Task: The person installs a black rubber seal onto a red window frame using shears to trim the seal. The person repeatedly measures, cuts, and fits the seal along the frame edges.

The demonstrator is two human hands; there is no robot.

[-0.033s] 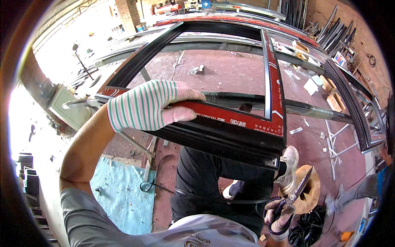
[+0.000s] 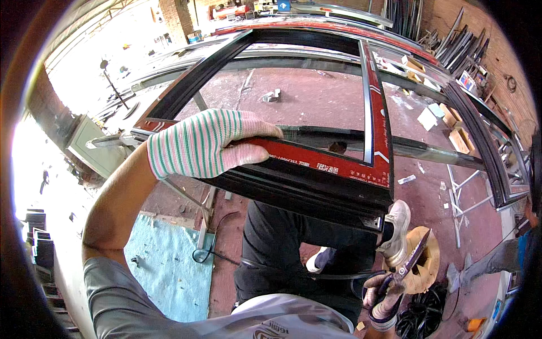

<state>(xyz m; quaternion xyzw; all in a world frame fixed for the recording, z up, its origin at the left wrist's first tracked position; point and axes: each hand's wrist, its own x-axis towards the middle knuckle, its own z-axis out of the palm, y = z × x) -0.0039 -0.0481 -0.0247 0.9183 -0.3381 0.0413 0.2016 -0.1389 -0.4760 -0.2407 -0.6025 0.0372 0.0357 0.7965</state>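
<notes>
A black rectangular metal frame [image 2: 305,198] with red protective film lies in front of me, its near side tilted above my legs. My left hand [image 2: 209,141], in a white glove with green and pink stripes, grips the near side of that frame, thumb on the red film and fingers over the inner edge. Low on the right, my right hand [image 2: 384,299] is closed round the handles of a pair of scissors [image 2: 415,257]. The blades point up and away, apart from the frame. A dark strip [image 2: 316,276] runs across my thighs toward the right hand.
Long rails [image 2: 435,152] support the frame. Another black frame [image 2: 480,147] stands at the right. Below the scissors are a round wooden spool [image 2: 435,263] and a black coil [image 2: 420,316]. A blue mat [image 2: 169,271] covers floor at left. A person's leg [image 2: 491,265] shows at far right.
</notes>
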